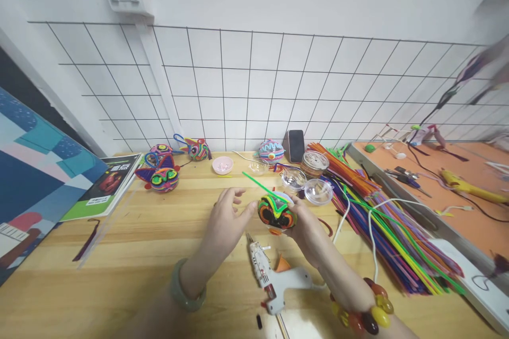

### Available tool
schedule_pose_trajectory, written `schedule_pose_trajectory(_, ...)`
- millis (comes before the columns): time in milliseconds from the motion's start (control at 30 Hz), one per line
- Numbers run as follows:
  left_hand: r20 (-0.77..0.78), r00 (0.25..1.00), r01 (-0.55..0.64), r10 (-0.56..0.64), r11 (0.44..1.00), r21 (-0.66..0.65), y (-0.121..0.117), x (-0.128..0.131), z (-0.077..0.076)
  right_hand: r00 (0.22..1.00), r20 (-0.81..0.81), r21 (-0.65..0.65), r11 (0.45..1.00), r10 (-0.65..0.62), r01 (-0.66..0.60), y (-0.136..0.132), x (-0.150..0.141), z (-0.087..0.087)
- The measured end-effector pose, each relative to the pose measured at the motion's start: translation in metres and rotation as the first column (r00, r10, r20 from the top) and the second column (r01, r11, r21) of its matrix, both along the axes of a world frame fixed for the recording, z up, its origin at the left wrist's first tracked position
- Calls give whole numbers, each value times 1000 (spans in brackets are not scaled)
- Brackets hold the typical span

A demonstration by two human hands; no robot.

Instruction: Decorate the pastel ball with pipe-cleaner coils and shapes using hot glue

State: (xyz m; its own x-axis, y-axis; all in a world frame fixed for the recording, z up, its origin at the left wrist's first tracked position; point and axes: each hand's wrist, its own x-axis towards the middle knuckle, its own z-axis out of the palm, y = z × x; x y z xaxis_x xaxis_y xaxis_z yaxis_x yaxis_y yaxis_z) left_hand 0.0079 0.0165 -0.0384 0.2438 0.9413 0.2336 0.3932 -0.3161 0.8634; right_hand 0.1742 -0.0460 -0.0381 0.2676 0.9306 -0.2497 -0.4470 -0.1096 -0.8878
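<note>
My right hand (308,228) grips a round ornament (277,214) from its right side. Coloured pipe cleaners cover it in a face-like pattern, with green and yellow lines above dark, orange-ringed eyes. A loose end of green pipe cleaner (256,182) sticks out from its top toward the upper left. To the left, my left hand (227,218) is open, its fingers apart and its thumb tip close to the ornament; I cannot tell if they touch. Below the ornament, a white hot glue gun (274,278) lies on the wooden table (159,254).
Finished-looking pipe-cleaner ornaments (164,179) stand at the back left, near a pink dish (222,165). Clear plastic half-shells (318,191) and a phone (296,145) are behind my right hand. Bundled pipe cleaners (382,233) and a white cable (371,233) lie to the right.
</note>
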Motion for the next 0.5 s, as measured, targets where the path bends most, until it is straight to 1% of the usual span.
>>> schedule_pose_trajectory(33,-47,998,-21,28,991,135,-1,-1,1,1000,-1,13,1000,2,-2,0,0,0)
schedule_pose_trajectory(67,-77,996,-23,45,964,265,-2,-1,3,1000,-9,28,1000,11,-11,0,0,1)
schedule_pose_trajectory(133,-94,995,15,34,878,478,-8,0,7,999,-37,48,998,34,-32,1,0,3)
schedule_pose_trajectory(200,-117,993,98,-33,790,605,-15,4,10,997,-57,48,998,49,-47,2,-3,4)
schedule_pose_trajectory(267,-168,983,173,-80,721,671,-22,8,10,998,-51,33,998,48,-46,3,-7,4)
schedule_pose_trajectory(300,-196,978,191,-76,709,679,-25,10,9,998,-40,27,999,39,-38,3,-9,3)
schedule_pose_trajectory(333,-228,972,198,-54,710,676,-28,12,8,999,-27,24,999,27,-26,4,-11,1)
schedule_pose_trajectory(433,-341,937,178,70,746,641,-31,15,4,999,20,24,999,-42,42,4,-17,-5)
schedule_pose_trajectory(467,-384,917,182,106,746,640,-32,15,3,996,45,27,997,-71,70,4,-18,-7)
schedule_pose_trajectory(500,-425,895,199,133,734,649,-32,15,3,992,80,29,995,-96,94,4,-19,-9)
